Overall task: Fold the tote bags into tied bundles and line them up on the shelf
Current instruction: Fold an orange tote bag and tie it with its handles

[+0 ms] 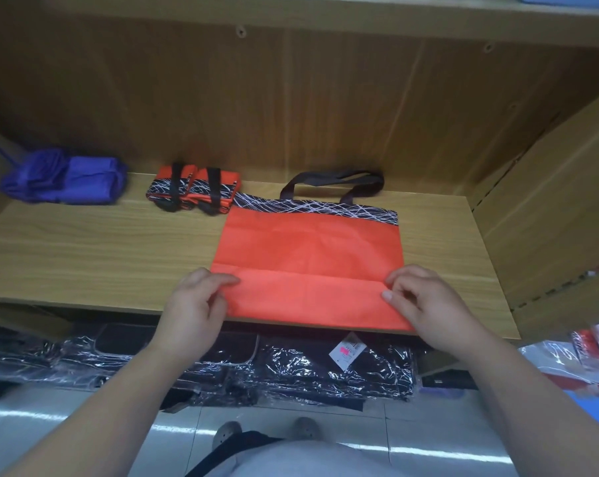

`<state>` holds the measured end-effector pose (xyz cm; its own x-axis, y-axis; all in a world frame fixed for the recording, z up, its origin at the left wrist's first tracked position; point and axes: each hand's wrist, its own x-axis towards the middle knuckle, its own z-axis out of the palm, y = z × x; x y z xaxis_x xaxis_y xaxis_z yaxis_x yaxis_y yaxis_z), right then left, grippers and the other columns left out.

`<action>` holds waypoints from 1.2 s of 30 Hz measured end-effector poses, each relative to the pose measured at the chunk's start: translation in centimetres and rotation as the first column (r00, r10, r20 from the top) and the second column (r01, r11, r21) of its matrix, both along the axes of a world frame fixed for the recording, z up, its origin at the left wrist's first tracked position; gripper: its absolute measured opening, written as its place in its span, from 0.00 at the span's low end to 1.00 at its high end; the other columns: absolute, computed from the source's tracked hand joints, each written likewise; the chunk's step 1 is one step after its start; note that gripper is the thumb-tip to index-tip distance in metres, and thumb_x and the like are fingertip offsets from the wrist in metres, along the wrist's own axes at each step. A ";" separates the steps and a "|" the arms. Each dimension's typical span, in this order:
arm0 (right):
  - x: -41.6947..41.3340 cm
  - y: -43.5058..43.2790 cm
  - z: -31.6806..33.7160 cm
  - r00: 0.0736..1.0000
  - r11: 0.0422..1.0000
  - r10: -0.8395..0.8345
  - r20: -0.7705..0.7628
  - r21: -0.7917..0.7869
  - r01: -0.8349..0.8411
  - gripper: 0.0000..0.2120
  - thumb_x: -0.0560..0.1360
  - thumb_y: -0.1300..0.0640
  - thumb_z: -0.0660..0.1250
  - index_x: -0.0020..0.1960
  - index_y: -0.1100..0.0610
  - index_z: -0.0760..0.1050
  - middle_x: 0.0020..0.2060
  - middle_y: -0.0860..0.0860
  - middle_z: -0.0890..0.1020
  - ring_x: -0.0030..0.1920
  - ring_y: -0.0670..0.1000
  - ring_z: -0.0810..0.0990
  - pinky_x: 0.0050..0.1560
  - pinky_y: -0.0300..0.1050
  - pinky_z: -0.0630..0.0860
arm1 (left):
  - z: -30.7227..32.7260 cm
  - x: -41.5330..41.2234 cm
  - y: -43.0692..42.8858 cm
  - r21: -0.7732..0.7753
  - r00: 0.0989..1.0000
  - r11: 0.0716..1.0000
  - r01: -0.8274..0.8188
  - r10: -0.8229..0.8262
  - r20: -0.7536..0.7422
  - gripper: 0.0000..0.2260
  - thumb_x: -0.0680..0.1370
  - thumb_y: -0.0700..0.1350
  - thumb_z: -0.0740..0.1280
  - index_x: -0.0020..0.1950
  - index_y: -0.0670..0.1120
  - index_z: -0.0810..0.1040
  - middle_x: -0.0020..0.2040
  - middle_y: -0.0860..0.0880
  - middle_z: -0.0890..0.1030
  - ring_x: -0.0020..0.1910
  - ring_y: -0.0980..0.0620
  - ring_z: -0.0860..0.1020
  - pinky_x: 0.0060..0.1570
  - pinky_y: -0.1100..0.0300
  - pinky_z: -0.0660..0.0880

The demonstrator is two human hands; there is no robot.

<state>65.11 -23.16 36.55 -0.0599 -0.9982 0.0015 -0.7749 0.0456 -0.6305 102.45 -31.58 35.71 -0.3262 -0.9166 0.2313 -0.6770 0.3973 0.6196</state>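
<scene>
An orange tote bag (308, 249) is laid flat on the wooden shelf (101, 249), with its dark handles (332, 180) at the far side. Its near corners are pinched by the curled fingers (222, 279) of the left hand (194, 304) and the right hand (429, 304). Just beside its far left corner two tied orange bundles (193, 189) are placed, and a blue bundle (63, 177) further left. Black plastic-wrapped goods (291, 370) are seen below the shelf.

The flat tote bag (308, 249) lay on the shelf (101, 256), handles (332, 180) toward the back. Two tied bundles (193, 191) sat side by side just left of its far corner, a further bundle (63, 177) farther left.
</scene>
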 end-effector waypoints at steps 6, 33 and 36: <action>0.3 -1.7 0.8 0.985 0.996 0.021 -0.171 0.091 -0.005 0.18 0.76 0.48 0.72 0.32 0.50 0.70 0.45 0.44 0.76 0.46 0.49 0.75 0.49 0.46 0.73 | 0.1 -0.3 -0.1 -0.079 0.991 0.997 0.027 -0.016 0.135 0.14 0.69 0.27 0.73 0.51 0.40 0.86 0.41 0.52 0.77 0.45 0.48 0.76 0.51 0.58 0.74; -0.4 2.6 -0.1 0.989 0.981 0.147 -0.018 -0.128 -0.149 0.14 0.75 0.48 0.71 0.60 0.45 0.82 0.54 0.42 0.84 0.53 0.42 0.80 0.54 0.44 0.77 | 1.0 1.8 -1.3 0.035 0.900 0.954 0.296 -0.292 0.323 0.24 0.74 0.62 0.65 0.60 0.48 0.84 0.65 0.54 0.81 0.66 0.53 0.77 0.68 0.54 0.71; -0.6 2.3 1.0 0.992 0.999 0.038 0.120 -0.001 -0.038 0.01 0.76 0.46 0.70 0.46 0.40 0.81 0.35 0.47 0.80 0.37 0.45 0.78 0.41 0.48 0.75 | 1.5 1.9 -1.6 0.085 0.932 0.953 0.290 -0.302 0.202 0.15 0.74 0.54 0.75 0.59 0.53 0.84 0.61 0.58 0.82 0.63 0.60 0.77 0.66 0.54 0.74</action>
